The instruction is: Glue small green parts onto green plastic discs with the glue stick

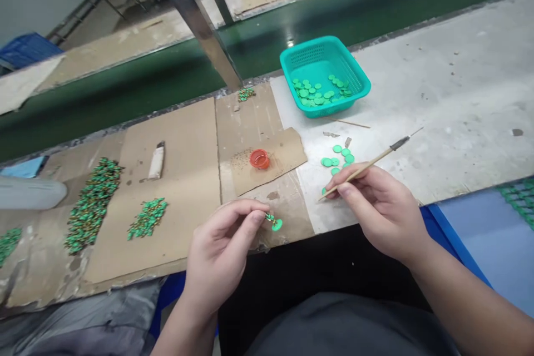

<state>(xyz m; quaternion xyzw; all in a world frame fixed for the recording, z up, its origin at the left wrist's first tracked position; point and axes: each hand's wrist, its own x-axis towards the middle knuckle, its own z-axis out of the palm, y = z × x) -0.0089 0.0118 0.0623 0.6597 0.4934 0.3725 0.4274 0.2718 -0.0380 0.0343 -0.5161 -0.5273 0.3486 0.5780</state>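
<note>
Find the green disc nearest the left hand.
The disc at the end of the green piece in the left fingers; others lie by the right hand or in the basket.

We list the held piece (277, 225) as bright green flecked with gold-brown, and the pointed stick (369, 163) as pale straw with a dark grey band. We enter the loose discs (349, 159) as plain mint green; the basket (364, 89), turquoise, walls patterned with small holes, its discs (319, 101) also mint. Further, we record: cup (261, 166), orange-red; large heap (94, 206), deep green mottled brown-gold; smaller heap (148, 218), brighter green, similarly mottled; cardboard (187, 167), tan, blotched darker; worktop (450, 100), greyish white, dark-spotted; belt (396, 16), dark green; slim block (157, 162), off-white, black-ended.
</note>
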